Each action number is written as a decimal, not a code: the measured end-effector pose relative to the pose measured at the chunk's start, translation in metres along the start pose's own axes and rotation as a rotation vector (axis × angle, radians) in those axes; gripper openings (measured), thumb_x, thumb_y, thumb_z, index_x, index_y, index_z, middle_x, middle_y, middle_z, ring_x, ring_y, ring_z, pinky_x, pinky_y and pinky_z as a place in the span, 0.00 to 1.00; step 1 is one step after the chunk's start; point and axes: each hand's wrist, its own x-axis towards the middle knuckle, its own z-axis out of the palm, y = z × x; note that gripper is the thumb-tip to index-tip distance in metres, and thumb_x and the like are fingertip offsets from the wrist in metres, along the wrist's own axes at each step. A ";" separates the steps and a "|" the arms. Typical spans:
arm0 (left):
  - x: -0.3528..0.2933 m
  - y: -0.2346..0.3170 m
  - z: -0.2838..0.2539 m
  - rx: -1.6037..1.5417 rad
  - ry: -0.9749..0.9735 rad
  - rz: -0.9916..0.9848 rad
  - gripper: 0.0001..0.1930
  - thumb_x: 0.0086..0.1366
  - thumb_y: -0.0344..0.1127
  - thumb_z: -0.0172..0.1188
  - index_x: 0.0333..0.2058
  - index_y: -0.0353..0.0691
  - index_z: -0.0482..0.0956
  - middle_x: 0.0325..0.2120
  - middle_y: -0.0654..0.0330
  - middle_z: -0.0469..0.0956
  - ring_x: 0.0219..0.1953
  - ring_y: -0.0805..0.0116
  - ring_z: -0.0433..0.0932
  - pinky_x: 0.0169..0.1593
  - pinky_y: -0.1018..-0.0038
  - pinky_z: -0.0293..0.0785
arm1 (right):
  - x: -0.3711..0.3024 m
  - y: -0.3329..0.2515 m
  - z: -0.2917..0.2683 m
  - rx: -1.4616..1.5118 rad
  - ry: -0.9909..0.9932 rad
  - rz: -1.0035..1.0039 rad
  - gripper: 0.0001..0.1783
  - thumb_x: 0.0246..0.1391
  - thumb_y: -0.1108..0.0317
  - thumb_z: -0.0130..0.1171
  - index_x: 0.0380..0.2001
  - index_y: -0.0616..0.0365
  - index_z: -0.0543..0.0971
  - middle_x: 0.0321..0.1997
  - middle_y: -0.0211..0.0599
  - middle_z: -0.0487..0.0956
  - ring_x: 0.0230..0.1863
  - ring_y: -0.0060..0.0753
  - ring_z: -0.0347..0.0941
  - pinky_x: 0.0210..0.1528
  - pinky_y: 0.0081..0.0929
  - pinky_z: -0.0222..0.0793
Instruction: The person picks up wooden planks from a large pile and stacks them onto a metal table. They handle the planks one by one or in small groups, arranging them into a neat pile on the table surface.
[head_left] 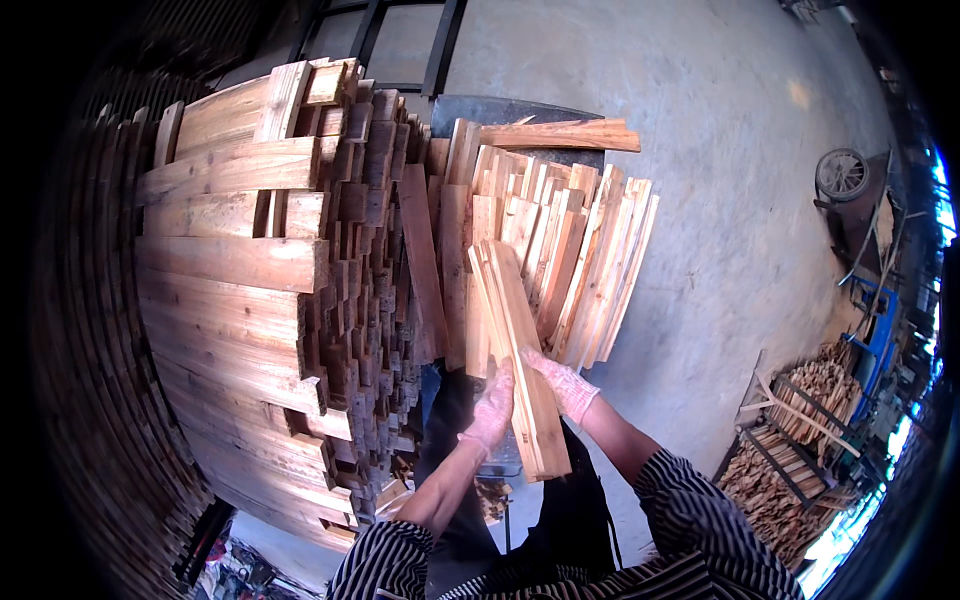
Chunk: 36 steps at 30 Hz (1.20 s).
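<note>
In front of my body I hold a small bundle of wooden boards (520, 330), long sides together and tilted, its far end over a pile of boards. My left hand (489, 408), in a pale glove, grips the bundle's left side. My right hand (564, 388), gloved likewise, presses against its right side, so the bundle sits between both palms. Beyond them, many narrow boards (585, 270) stand on edge or lie side by side. One loose board (560, 135) lies crosswise at the far end of this pile, on a dark flat surface (490, 106).
A tall stack of planks (235, 265) rises close on my left, ends jutting unevenly. Grey concrete floor (740, 230) stretches to the right. Farther right are a spoked wheel (842, 175), racks of wood scraps (815, 400) and a blue frame (877, 335). Dark metal bars (440, 50) stand at the back.
</note>
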 end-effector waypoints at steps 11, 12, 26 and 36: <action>-0.111 0.197 -0.009 -0.845 -0.315 0.140 0.37 0.67 0.56 0.70 0.64 0.35 0.73 0.56 0.50 0.80 0.59 0.56 0.79 0.66 0.58 0.73 | -0.133 -0.036 0.031 -0.502 -0.210 -0.202 0.47 0.61 0.54 0.70 0.75 0.62 0.60 0.71 0.43 0.73 0.69 0.36 0.71 0.72 0.32 0.67; -0.116 0.206 -0.015 -0.928 -0.415 0.200 0.35 0.66 0.53 0.72 0.62 0.35 0.75 0.52 0.50 0.83 0.55 0.56 0.82 0.63 0.59 0.77 | -0.137 -0.048 0.054 -0.508 -0.155 -0.344 0.48 0.60 0.54 0.71 0.76 0.61 0.60 0.71 0.43 0.73 0.70 0.37 0.71 0.71 0.34 0.68; -0.110 0.335 -0.314 -1.233 -0.153 0.874 0.38 0.68 0.64 0.62 0.61 0.34 0.76 0.53 0.45 0.83 0.56 0.45 0.82 0.62 0.49 0.79 | -0.003 -0.285 0.403 -1.654 0.087 -1.158 0.51 0.59 0.25 0.52 0.77 0.43 0.64 0.49 0.53 0.77 0.57 0.48 0.75 0.57 0.49 0.72; -0.119 0.368 -0.320 -1.230 0.164 0.755 0.39 0.69 0.67 0.59 0.58 0.31 0.74 0.53 0.40 0.80 0.52 0.47 0.83 0.62 0.52 0.79 | 0.124 -0.361 0.542 -2.092 0.161 -1.282 0.29 0.69 0.49 0.53 0.70 0.38 0.70 0.60 0.54 0.75 0.65 0.57 0.72 0.65 0.49 0.71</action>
